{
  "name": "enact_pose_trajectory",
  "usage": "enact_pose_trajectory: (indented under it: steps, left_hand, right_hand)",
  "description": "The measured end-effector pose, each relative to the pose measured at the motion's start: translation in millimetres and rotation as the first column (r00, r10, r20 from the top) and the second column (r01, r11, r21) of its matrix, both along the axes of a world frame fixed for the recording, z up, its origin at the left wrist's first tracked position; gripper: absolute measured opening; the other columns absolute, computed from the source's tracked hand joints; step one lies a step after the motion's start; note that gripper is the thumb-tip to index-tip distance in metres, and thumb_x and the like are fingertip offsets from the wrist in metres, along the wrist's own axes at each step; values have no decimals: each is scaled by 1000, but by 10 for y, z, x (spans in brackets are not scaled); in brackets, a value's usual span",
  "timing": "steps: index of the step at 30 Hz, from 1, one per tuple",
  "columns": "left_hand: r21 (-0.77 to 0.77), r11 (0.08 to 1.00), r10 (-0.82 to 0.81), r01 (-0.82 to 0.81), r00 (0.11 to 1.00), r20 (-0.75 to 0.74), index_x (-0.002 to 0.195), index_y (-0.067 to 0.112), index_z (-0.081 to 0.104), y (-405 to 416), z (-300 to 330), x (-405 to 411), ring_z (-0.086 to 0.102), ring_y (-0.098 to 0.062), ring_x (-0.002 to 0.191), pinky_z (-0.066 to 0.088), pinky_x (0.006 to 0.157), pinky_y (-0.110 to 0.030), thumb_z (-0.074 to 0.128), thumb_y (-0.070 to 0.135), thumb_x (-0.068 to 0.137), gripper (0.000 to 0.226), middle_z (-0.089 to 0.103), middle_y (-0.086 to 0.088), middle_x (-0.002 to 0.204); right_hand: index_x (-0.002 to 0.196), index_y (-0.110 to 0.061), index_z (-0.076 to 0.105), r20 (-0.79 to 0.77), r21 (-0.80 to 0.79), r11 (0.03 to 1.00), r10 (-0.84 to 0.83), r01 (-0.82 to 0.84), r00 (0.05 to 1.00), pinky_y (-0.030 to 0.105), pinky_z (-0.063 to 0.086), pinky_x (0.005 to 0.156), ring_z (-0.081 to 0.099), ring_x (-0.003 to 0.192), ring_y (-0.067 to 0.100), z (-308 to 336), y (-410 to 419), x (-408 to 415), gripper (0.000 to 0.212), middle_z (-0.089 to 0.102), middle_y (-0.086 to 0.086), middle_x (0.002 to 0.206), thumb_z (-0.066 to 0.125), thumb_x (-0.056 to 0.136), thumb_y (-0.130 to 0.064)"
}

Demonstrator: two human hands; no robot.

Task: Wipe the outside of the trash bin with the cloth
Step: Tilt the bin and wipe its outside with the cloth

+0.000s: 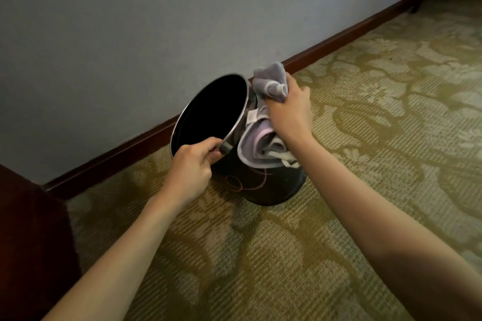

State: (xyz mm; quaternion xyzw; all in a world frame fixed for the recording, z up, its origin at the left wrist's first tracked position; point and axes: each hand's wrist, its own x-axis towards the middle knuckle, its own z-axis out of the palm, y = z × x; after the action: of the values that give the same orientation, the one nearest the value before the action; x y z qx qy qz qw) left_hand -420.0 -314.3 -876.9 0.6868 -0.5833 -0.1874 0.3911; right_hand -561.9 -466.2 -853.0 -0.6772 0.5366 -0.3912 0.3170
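I see the left hand pinching the tilted trash bin rim; the right hand clutches the bunched cloth, pressed against its side.

The trash bin had a dark, glossy, smooth outer wall and a polished metal rim. The cloth was soft, matt, napped fabric. The carpet showed a rough, ribbed weave. The baseboard was glossy dark wood; the wall was matt.
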Motion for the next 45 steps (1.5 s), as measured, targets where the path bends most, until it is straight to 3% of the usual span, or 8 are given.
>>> enact_pose_trajectory:
  steps: [3,7,14,20,29,35,39,45]
  left_hand:
    - [-14,1000,8,-8,1000,13,109,18,66,-3,23,3,61,1,97,46,78,-7,47,-2,94,32,67,8,97]
    - [-17,995,98,-97,991,87,100,19,64,9,0,61,61,-6,80,53,68,-29,49,7,95,21,65,7,84]
    - [-24,976,217,-217,976,-1,87,21,60,89,-6,79,53,6,73,42,58,-7,46,3,95,24,58,8,77]
    - [-5,974,229,-229,973,20,89,15,62,71,78,-89,57,-17,76,48,65,-35,47,7,95,18,61,-2,81]
    - [66,956,262,-287,931,255,81,26,64,-81,438,-304,52,-5,73,37,59,-27,51,16,92,20,60,12,76]
    - [144,938,287,-315,940,183,83,26,66,-164,577,-210,61,-20,87,52,80,-39,52,18,91,18,67,5,85]
    - [150,936,307,-318,948,87,93,22,71,-291,589,-147,63,-23,93,53,85,-43,54,19,91,18,71,-1,95]
    - [88,969,227,-229,973,32,109,23,69,-339,537,-36,62,-14,97,50,77,-30,53,25,94,22,69,6,101]
  right_hand:
    - [139,-29,38,-104,-33,998,-56,52,993,40,49,72,55,84,27,-102,-107,-1,51,42,10,121,53,90,-24]
    - [141,-28,31,-318,-58,992,-122,109,940,43,55,69,55,83,27,-431,-169,-121,59,38,12,124,57,88,-19]
    - [142,-20,26,-532,-4,992,-109,126,840,39,42,64,48,106,39,-909,-48,-483,63,32,19,135,56,88,-13]
    - [134,-27,35,-473,-30,999,-50,41,880,34,37,56,48,86,30,-816,-31,-674,54,37,10,113,52,86,-12]
    - [140,-32,33,-377,-18,999,35,-45,926,36,45,59,49,79,25,-802,41,-994,64,38,2,104,52,82,-15]
    - [135,-35,45,-100,-122,972,190,-202,977,25,38,71,49,91,20,-561,160,-865,52,45,0,106,52,89,-13]
    - [137,-33,46,-184,-276,903,288,-330,940,34,36,91,43,108,23,-398,258,-606,66,49,4,119,51,85,6]
    - [135,-27,50,-297,-378,856,249,-353,922,42,41,88,43,109,31,-534,273,-575,66,49,11,128,58,80,7]
